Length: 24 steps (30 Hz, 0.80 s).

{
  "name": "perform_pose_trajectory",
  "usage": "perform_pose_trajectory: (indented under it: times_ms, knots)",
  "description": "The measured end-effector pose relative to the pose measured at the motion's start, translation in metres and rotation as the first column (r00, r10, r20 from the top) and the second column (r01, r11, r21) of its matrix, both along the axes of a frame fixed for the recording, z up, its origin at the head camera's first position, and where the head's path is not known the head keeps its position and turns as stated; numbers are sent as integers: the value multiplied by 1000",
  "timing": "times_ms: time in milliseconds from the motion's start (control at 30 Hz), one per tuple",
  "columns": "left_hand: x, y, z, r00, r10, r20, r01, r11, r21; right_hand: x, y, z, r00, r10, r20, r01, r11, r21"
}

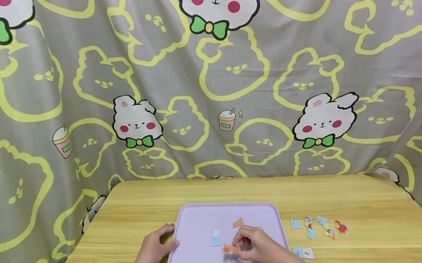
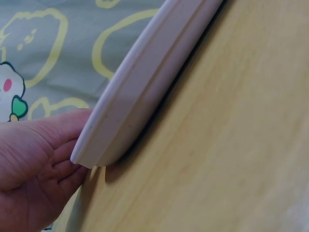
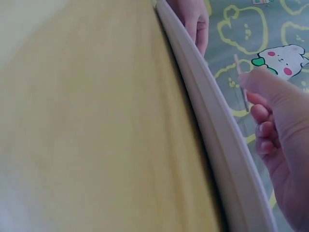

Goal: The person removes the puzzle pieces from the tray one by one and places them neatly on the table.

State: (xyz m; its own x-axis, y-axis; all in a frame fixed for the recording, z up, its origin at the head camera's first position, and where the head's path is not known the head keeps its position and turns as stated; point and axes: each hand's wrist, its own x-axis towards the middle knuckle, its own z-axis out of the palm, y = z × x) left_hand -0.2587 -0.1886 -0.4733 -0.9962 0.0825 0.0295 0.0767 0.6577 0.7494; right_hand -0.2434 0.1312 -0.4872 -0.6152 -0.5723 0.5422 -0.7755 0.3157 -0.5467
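My right hand (image 1: 257,247) pinches an orange paper piece (image 1: 228,248) with dark marks between thumb and fingertips, over the lilac tray (image 1: 193,227). Seen nearly edge-on, the same paper piece (image 3: 238,65) looks like a thin strip in the right wrist view. On the tray lie another orange paper piece (image 1: 237,223), just beyond the right hand, and a white and light-blue piece (image 1: 215,238) to its left. At the tray's left rim is my left hand (image 1: 154,249), thumb and index fingertips touching the edge; the left wrist view shows this hand (image 2: 34,164) against the tray's outer corner.
Right of the tray, several small paper pieces lie on the wooden table (image 1: 376,215), among them a red piece (image 1: 340,226) and a blue and white piece (image 1: 303,253). A grey curtain (image 1: 181,76) with cartoon animals hangs behind and beside the table.
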Motion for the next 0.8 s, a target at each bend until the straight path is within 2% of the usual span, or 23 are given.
perform_pose_trajectory:
  times_ms: [167,300,533,633,800]
  knots:
    - [-1,0,-1,1000,1,5,-1,1000,5,3,-4,-3,1000,-22,10,23,994,-110]
    - [-2,-1,-2,1000,-3,17,3,1000,1,7,-5,-3,999,-34,20,36,989,-143]
    - [-2,-1,-2,999,-3,34,3,1000,-1,24,-5,23,998,-35,47,41,988,-149]
    - [-2,-1,-2,999,-3,37,3,1000,-2,28,-3,29,998,-35,44,42,987,-156]
    - [-3,0,-2,999,-2,32,2,1000,-12,22,4,17,998,-59,31,63,986,-155]
